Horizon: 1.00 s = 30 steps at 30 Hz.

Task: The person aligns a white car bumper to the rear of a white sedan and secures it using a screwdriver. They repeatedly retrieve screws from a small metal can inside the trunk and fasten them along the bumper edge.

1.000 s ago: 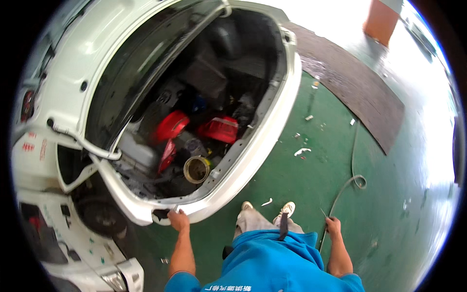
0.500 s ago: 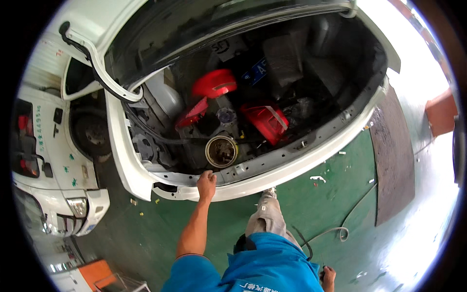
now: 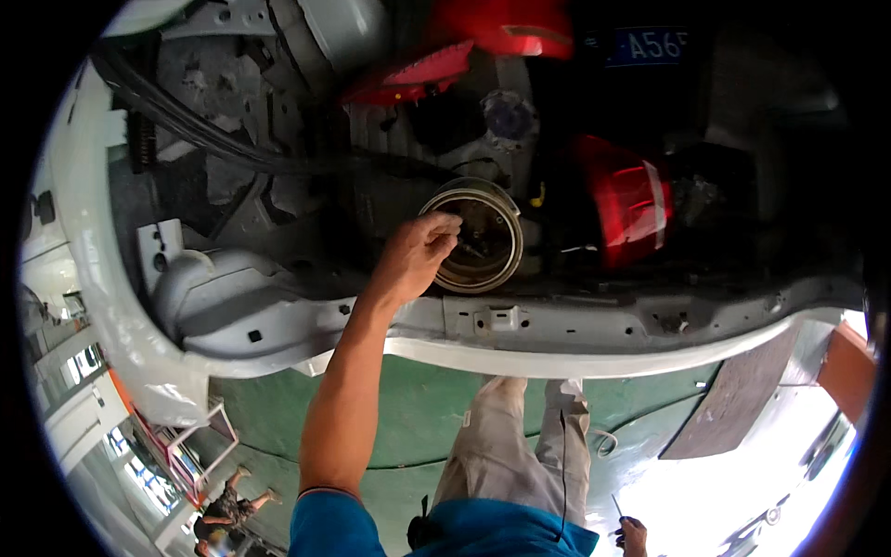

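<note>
Head view shows a car trunk (image 3: pixel 264 311), dark in its depth. Inside stands an open can (image 3: pixel 516 249). Left hand (image 3: pixel 416 255), fingers bent, hides its left rim; what it grips, I cannot tell. Right hand (image 3: pixel 634 538) clasps a thin tool (image 3: pixel 616 507).

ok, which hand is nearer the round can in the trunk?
Left. The left hand is over the left rim of the round can; the right hand is well away, outside the trunk, at the person's right side.
</note>
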Each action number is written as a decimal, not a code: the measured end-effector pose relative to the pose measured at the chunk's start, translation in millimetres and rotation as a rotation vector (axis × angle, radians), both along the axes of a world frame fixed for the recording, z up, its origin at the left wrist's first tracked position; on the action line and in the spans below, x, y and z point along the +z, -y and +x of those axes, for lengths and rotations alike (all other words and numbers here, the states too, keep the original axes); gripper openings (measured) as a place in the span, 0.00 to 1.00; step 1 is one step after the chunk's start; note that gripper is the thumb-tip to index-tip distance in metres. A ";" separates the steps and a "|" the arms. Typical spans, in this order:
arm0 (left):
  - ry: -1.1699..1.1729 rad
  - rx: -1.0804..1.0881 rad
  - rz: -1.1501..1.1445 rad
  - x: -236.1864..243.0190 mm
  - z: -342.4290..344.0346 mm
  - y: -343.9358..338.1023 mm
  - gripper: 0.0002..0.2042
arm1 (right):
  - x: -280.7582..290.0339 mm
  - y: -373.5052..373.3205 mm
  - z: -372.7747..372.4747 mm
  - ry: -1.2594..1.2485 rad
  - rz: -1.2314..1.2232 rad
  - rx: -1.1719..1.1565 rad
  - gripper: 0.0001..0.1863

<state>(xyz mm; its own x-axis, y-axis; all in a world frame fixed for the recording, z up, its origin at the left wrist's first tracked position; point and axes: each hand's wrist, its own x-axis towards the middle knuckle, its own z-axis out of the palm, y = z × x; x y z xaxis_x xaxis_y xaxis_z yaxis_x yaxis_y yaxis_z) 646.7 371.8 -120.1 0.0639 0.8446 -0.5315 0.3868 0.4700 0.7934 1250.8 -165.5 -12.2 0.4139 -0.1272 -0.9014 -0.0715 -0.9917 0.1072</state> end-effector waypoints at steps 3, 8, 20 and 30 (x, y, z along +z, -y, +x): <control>-0.003 -0.037 0.026 3.5 10.7 -10.5 0.14 | -30.4 -43.6 14.5 0.043 -0.051 0.083 0.18; -0.347 -0.258 0.096 -13.7 28.0 -18.1 0.12 | -79.0 -122.3 10.9 0.040 -0.116 0.216 0.22; -0.726 -0.754 -0.196 -106.9 41.0 -39.3 0.08 | -96.9 -125.6 3.9 0.049 -0.172 0.279 0.20; -0.583 -0.321 0.157 -108.8 28.6 -40.6 0.13 | -105.3 -119.8 3.6 0.019 -0.152 0.261 0.19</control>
